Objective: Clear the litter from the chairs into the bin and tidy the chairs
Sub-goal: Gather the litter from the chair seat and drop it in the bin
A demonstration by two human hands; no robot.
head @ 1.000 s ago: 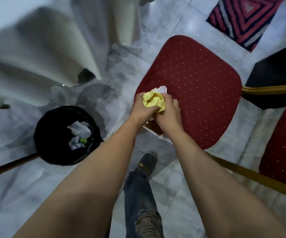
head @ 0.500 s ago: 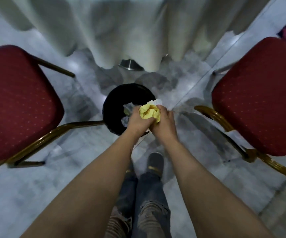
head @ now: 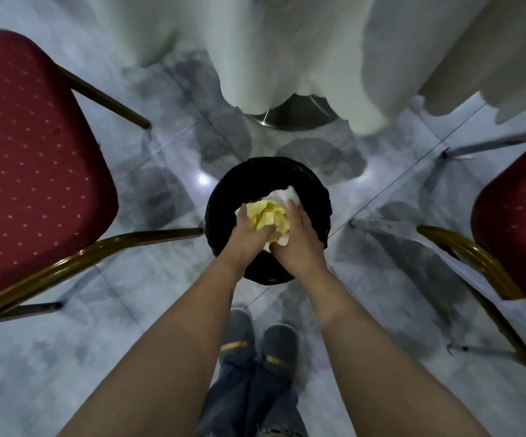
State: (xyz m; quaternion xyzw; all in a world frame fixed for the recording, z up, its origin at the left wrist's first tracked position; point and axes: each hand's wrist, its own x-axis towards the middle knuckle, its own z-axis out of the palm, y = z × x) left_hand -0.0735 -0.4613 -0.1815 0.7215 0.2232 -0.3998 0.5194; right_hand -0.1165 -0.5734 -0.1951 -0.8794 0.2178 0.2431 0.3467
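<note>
**Litter held over the bin**

A left chair [head: 34,152] and a right chair [head: 517,222], both red, flank the black bin [head: 316,190]. White cloth [head: 286,42] hangs behind it. Over the bin's mouth, the left grip [head: 249,230] and the right grip [head: 301,238] clasp a yellow-and-white paper wad [head: 268,216] between them, hiding the bin's contents.

Forearms [head: 173,345] bare to the frame edge. Blue denim jeans [head: 245,394], frayed at the knee. Grey shoes [head: 280,340], each crossed by a gold band [head: 274,360].
</note>
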